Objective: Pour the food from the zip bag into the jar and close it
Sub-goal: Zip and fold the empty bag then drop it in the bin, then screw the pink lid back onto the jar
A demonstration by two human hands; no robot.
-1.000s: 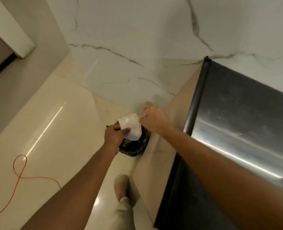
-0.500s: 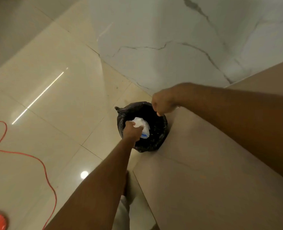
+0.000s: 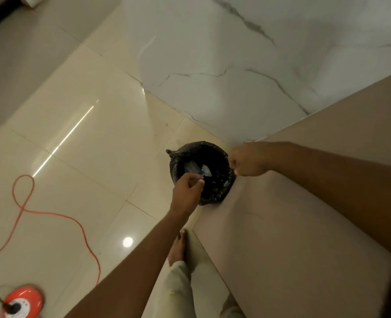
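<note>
Black plastic lines a small bin (image 3: 213,193) standing on the cream floor tiles (image 3: 79,143), pushed against the corner of a beige counter (image 3: 293,226) below a marble-patterned wall (image 3: 224,65). Only the head view is available, and it looks straight down.

The left hand (image 3: 186,191) hangs over the bin's near rim, fingers loosely curled; a bit of clear plastic shows at its fingertips, but whether it is pinched or already let go I cannot tell. The right hand (image 3: 247,160) is closed into a fist at the bin's far rim, apparently gripping the liner's edge, though the contact itself is hidden.

Inside the bin lies crumpled clear-and-white plastic, most likely the zip bag (image 3: 203,172), looking flat and empty. No jar appears anywhere. My reading is that the pouring is over and the emptied bag is being thrown away; whether the jar has been closed cannot be judged from here.

An orange cable (image 3: 52,213) loops across the tiles to an orange extension reel (image 3: 24,301), and a bare foot (image 3: 178,246) stands by the counter.
</note>
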